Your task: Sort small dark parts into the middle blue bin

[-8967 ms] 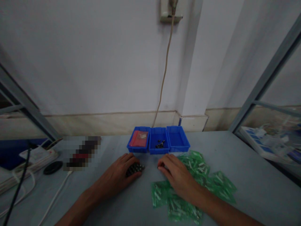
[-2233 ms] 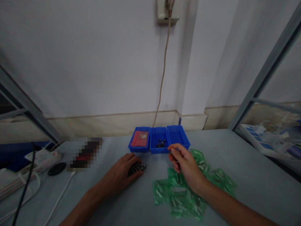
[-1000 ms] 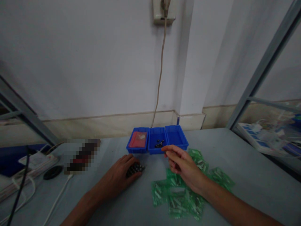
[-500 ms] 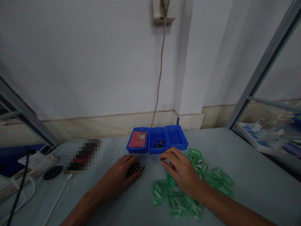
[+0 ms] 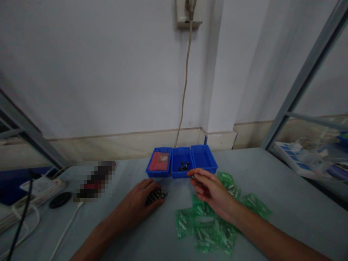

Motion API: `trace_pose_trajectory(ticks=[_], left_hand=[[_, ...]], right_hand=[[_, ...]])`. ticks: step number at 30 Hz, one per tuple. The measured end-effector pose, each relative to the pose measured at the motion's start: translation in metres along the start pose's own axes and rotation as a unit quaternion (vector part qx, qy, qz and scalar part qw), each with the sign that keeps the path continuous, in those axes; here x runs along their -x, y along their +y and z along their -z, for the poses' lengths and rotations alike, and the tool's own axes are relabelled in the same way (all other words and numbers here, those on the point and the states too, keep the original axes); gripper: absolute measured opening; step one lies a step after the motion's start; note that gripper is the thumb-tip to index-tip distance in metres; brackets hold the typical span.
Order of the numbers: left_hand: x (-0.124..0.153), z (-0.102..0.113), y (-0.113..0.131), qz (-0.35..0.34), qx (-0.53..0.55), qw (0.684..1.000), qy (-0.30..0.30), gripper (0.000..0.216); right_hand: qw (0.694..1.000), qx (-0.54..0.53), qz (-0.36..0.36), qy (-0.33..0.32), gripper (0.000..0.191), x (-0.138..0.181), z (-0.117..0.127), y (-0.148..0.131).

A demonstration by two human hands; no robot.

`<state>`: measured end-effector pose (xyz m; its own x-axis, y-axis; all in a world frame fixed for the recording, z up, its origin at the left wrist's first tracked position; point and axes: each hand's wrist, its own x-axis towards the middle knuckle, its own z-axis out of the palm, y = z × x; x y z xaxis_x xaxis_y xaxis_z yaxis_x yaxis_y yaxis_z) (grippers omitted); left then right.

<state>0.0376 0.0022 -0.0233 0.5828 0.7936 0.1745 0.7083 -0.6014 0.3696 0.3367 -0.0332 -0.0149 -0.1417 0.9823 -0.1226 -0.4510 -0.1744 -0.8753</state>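
My left hand (image 5: 137,198) rests on the table, its fingers and thumb curled round a dark block with rows of shiny metal pieces (image 5: 156,196). Part of that block is hidden under the fingers. Just in front of the blue bins, my right hand (image 5: 213,192) is raised, thumb and forefinger pinching a small dark metal piece (image 5: 193,177) too small to name exactly. Beneath and around the right hand lie several green plastic bags (image 5: 205,235) with metal parts inside. The middle blue bin (image 5: 179,154) holds a few small dark metal parts (image 5: 184,166).
A left blue bin (image 5: 149,167) contains a red bag (image 5: 159,162), and a right blue bin (image 5: 203,159) stands beside the middle one. On the left are a blurred-out object (image 5: 94,181), a black disc (image 5: 60,199), cables and a power strip (image 5: 51,190). Another strip (image 5: 290,159) sits far right.
My right hand has turned over and moved slightly right, lifting a little, with its pinch still closed. My left hand stays in place round the dark block.
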Motion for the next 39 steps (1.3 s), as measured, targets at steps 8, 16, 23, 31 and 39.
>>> trace_pose_trajectory(ticks=[8, 16, 23, 31, 39], left_hand=[[0.000, 0.000, 0.001, 0.008, -0.007, 1.000, -0.012, 0.026], [0.000, 0.002, 0.003, 0.006, -0.008, 1.000, -0.011, 0.025], [0.001, 0.000, 0.001, 0.007, 0.000, 1.000, -0.012, 0.025], [-0.001, 0.003, 0.004, 0.008, -0.001, 1.000, -0.015, 0.025], [0.001, 0.000, 0.000, -0.004, -0.003, 1.000, -0.003, 0.027]], right_hand=[[0.989, 0.119, 0.081, 0.019, 0.034, -0.002, 0.002, 0.002], [0.845, 0.433, 0.314, 0.027, 0.012, 0.008, 0.000, 0.006], [0.788, 0.488, 0.375, -0.008, 0.020, 0.014, -0.001, 0.007], [0.870, 0.406, 0.280, -0.020, 0.018, 0.010, -0.002, 0.007], [0.973, 0.201, 0.108, -0.041, 0.037, 0.003, -0.004, 0.010]])
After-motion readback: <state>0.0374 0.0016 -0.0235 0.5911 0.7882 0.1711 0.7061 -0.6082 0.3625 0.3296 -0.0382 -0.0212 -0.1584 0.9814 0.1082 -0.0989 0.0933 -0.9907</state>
